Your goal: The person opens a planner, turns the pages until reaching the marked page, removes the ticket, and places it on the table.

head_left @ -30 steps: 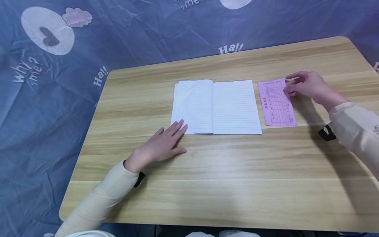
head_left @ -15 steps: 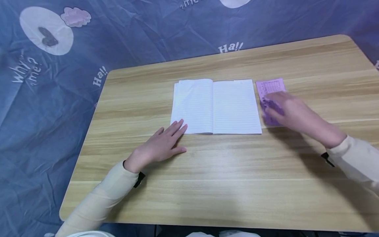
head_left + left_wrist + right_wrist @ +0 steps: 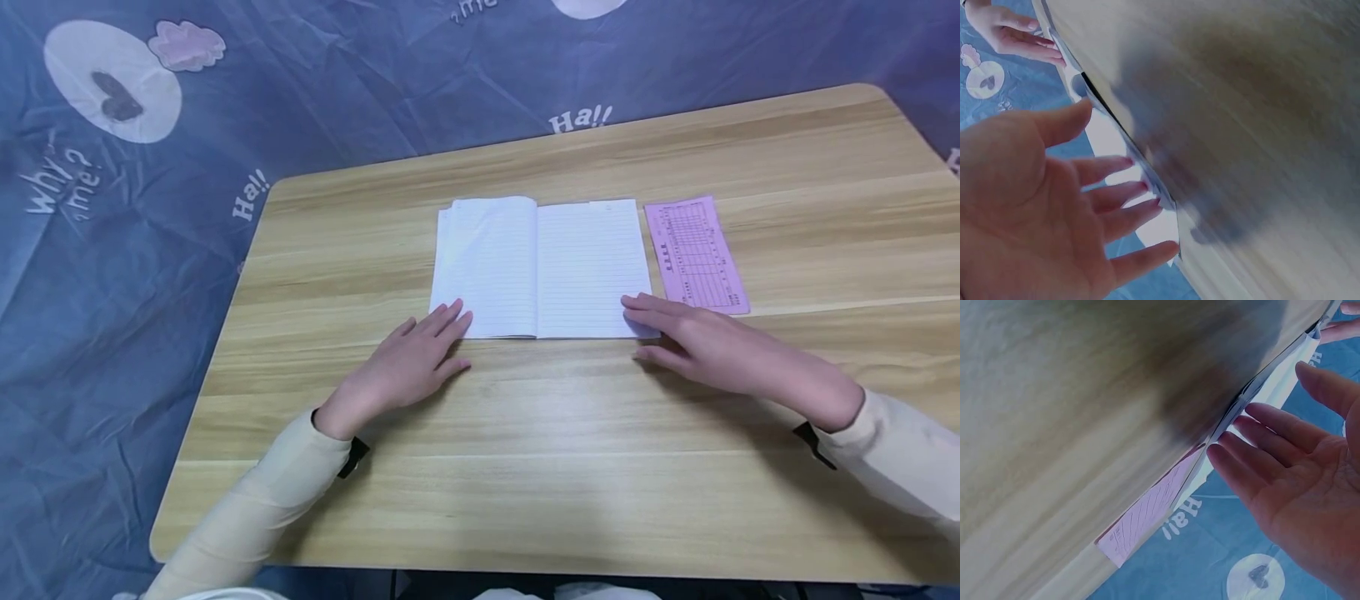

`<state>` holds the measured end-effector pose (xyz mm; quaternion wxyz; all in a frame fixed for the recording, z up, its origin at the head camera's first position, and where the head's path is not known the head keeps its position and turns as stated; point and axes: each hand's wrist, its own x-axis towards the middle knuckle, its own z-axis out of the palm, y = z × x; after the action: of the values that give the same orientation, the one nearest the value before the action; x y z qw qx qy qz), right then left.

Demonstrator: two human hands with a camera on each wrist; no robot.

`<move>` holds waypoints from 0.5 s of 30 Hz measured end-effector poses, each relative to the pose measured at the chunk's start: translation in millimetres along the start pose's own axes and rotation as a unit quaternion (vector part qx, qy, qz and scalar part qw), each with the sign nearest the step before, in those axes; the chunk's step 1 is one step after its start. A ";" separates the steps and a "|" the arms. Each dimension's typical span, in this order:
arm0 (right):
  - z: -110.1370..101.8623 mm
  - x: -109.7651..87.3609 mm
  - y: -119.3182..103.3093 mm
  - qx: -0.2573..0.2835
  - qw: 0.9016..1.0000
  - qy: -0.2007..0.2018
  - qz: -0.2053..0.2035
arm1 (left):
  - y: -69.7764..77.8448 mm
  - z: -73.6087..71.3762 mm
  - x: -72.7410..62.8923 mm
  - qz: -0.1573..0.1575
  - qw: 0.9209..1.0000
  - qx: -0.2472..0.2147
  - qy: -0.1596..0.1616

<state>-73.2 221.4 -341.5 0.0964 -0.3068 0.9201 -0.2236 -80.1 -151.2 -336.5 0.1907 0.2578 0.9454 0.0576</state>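
Observation:
An open notebook [image 3: 592, 267] with lined white pages lies flat on the wooden table. At its lower left corner rests my left hand [image 3: 401, 367], fingers straight and spread, the fingertips on the page. My right hand [image 3: 705, 342] reaches over the lower right corner with its fingers extended, the tips over the page edge. Just right of the notebook lies a pink printed slip [image 3: 697, 254], its lower edge close behind the right hand. In the right wrist view the slip [image 3: 1150, 509] lies apart from the fingers [image 3: 1260, 456]. Neither hand grips anything.
The light wood table [image 3: 525, 483] has rounded corners. Behind and to the left hangs a blue printed cloth [image 3: 337, 83]. A white round rim [image 3: 232, 594] shows at the bottom left edge of the head view.
My right hand has let go of the pink slip's right edge, passed over it leftward and come to the notebook's lower right corner. My left hand has stayed nearly in place.

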 end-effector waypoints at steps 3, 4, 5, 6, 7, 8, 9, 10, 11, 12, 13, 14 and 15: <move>-0.8 -0.7 -0.2 0.004 1.000 -0.001 0.004 | 0.5 -0.1 5.0 0.005 0.999 -0.024 0.041; -1.0 -1.1 -0.1 0.005 1.000 -0.001 0.004 | 0.1 -0.4 7.5 0.004 0.998 -0.036 0.052; -1.0 -1.5 0.5 0.007 1.000 -0.001 0.001 | -1.4 -0.2 10.5 0.002 0.997 -0.047 0.062; -0.7 -1.9 0.9 0.007 1.000 0.001 0.000 | -3.2 -0.5 13.8 0.000 0.996 -0.061 0.069; -0.3 -2.1 1.7 0.008 1.000 0.002 -0.004 | -5.5 -0.7 17.2 -0.004 0.994 -0.078 0.073; 0.4 -2.4 2.2 0.008 1.000 0.005 -0.007 | -8.3 -1.2 20.6 -0.011 0.992 -0.098 0.074; 1.1 -2.5 2.8 0.008 1.000 0.008 -0.011 | -11.6 -1.8 24.1 -0.019 0.990 -0.119 0.074; 1.6 -2.6 3.2 0.008 1.000 0.010 -0.015 | -15.0 -2.3 27.6 -0.030 0.986 -0.144 0.072; 2.3 -2.5 3.5 0.007 1.000 0.012 -0.017 | -18.8 -2.8 31.0 -0.041 0.982 -0.170 0.073; 2.9 -2.4 3.5 0.006 1.000 0.014 -0.017 | -22.4 -3.4 34.2 -0.051 0.977 -0.194 0.074; 3.3 -2.2 3.3 0.007 1.000 0.015 -0.018 | -26.2 -3.7 37.4 -0.059 0.971 -0.217 0.078; 3.7 -2.2 3.0 0.007 1.000 0.017 -0.017 | -29.9 -3.9 40.4 -0.065 0.966 -0.235 0.085; 4.0 -2.1 2.7 0.008 1.000 0.016 -0.016 | -33.5 -3.7 43.1 -0.073 0.962 -0.248 0.091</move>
<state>-71.7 223.3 -346.2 0.0804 -0.3170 0.9148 -0.2369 -131.4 -158.1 -354.3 0.1657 0.1267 0.9311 0.2994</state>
